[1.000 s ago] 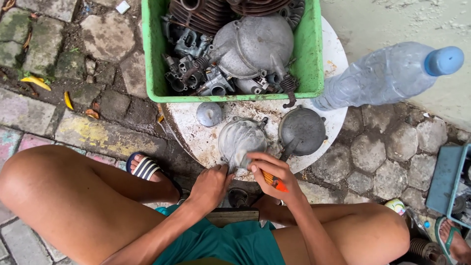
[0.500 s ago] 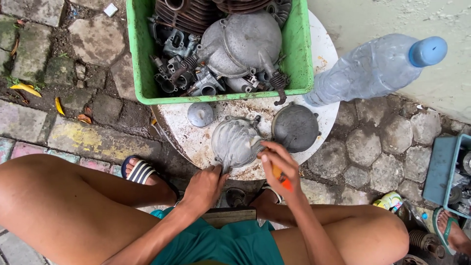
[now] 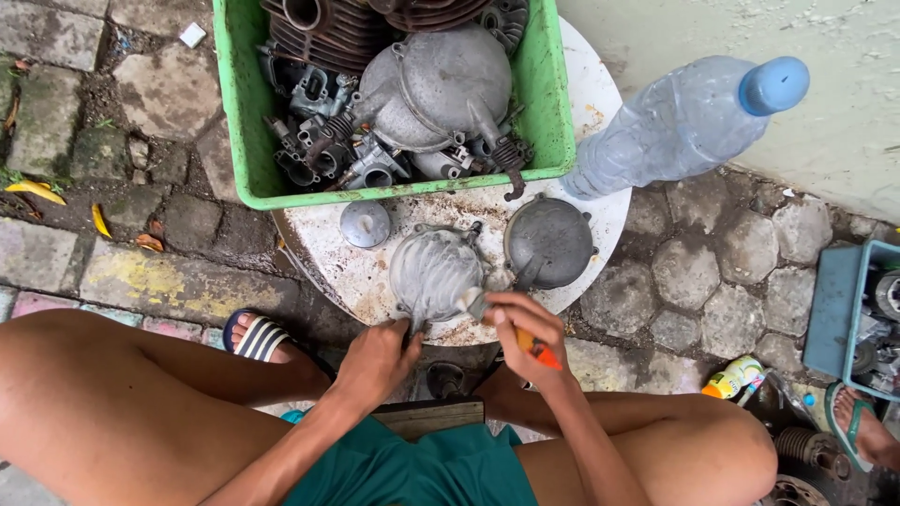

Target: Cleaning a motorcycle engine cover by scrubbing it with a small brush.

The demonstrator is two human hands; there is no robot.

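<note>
Head view showed the left hand (image 3: 380, 361) curled on the near edge of a round metal cover (image 3: 437, 275) on the white round table (image 3: 581, 234), steadying it. The right hand (image 3: 523, 328) pinched an orange-handled brush (image 3: 511, 328) against the cover. Compared with earlier, both hands sat slightly higher. Behind, the green crate (image 3: 244, 122) held greasy engine parts (image 3: 412, 94).

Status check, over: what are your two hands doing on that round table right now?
Left hand steadies grey metal cover at its near edge. Right hand grips orange-handled brush, bristles on cover. Darker cover and green crate close by.
</note>
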